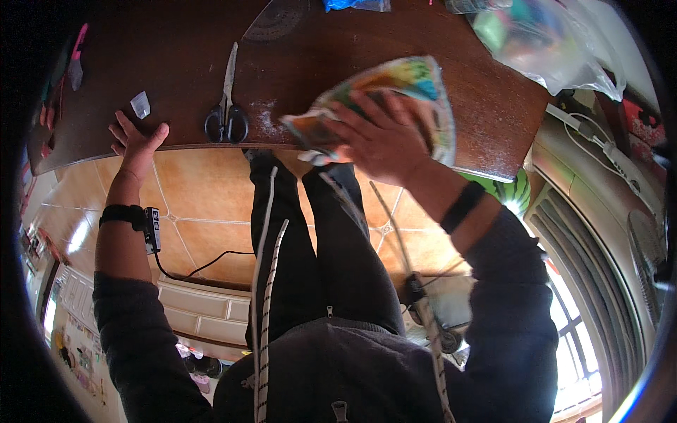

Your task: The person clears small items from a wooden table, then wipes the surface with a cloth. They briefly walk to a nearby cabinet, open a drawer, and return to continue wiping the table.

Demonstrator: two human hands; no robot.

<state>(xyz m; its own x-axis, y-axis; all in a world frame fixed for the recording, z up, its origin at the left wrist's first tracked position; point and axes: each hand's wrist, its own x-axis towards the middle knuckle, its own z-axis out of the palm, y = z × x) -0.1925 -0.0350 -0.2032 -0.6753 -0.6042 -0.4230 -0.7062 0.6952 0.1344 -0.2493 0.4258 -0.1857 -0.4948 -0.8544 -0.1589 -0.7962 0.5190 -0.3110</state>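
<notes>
My right hand [384,137] lies flat with fingers stretched over a colourful patterned cloth [416,74], pressing it on the dark wooden table [176,70] near its front edge. The cloth and fingers are slightly blurred. White powdery marks show on the wood on both sides of the cloth. At the table's left front edge my left hand [137,141] rests with its fingers apart, holding nothing. Just beyond its fingertips is a small clear plastic piece [140,105]. Black-handled scissors [227,106] lie between the two hands, blades pointing away.
A clear protractor [277,21] and a blue packet [356,4] lie at the far side. A pink-handled cutter [77,56] is at far left. Plastic bags [543,42] fill the far right corner, beside a white power strip [599,137]. A green striped ball-like thing [518,190] sits below the right edge.
</notes>
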